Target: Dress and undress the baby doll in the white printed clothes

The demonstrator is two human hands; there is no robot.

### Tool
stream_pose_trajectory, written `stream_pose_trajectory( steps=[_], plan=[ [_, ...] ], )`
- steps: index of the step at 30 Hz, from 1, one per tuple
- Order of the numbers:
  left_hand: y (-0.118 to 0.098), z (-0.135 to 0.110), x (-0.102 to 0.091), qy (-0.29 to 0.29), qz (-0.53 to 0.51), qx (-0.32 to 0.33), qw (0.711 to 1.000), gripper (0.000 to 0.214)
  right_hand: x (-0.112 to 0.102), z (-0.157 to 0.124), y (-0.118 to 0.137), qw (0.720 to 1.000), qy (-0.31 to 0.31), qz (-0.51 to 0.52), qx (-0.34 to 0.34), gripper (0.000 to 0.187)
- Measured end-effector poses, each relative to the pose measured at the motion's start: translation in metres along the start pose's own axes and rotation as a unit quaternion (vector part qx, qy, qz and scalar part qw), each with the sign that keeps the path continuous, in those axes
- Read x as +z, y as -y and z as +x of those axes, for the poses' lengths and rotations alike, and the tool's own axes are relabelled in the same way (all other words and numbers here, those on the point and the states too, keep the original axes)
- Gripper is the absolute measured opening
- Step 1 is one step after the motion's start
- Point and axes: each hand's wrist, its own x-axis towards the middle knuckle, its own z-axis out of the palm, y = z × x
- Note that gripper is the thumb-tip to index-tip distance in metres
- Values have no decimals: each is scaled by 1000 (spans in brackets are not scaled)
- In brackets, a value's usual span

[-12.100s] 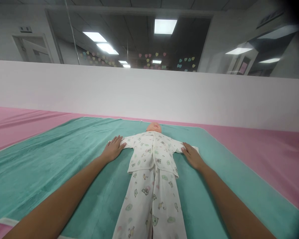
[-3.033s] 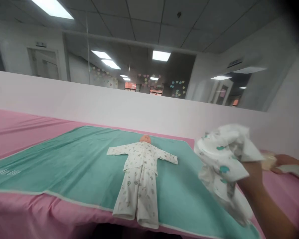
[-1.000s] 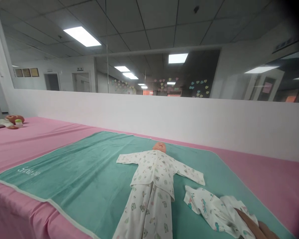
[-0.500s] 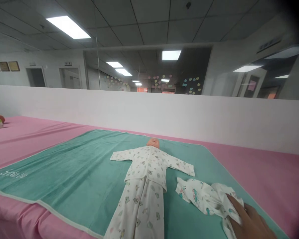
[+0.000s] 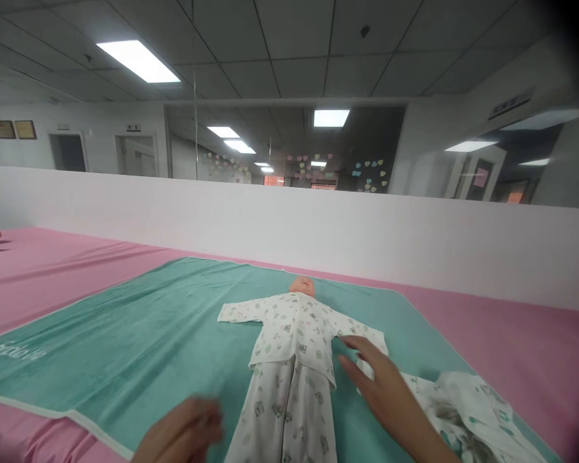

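I am wearing the camera on my head, and it is looking forward and down across the table's pink sheet (image 5: 511,347) from just behind my hands. It is tilting slightly, so the white partition wall (image 5: 289,225) is sloping down toward the right. My left hand (image 5: 181,431) and right hand (image 5: 386,392) are entering at the bottom edge, close to the lens, while the teal towel (image 5: 125,321) and the baby doll (image 5: 294,334) are lying farther off. The ceiling panels (image 5: 289,58) are filling the top of the view.
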Motion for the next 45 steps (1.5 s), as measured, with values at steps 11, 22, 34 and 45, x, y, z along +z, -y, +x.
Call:
stream_pose_trajectory(
  steps=[11,22,34,45],
  plan=[
    [46,214,168,51,-281,-97,953,34,112,179,11,973,12,-214,87,38],
    [70,211,186,81,-315,-113,939,37,121,191,-12,985,-29,-153,80,26],
    [59,207,174,125,-304,-81,941,39,125,190,-23,991,-65,-80,80,27],
    [63,204,181,105,-239,-37,965,41,125,183,-26,986,-107,-86,97,21]
  ],
)
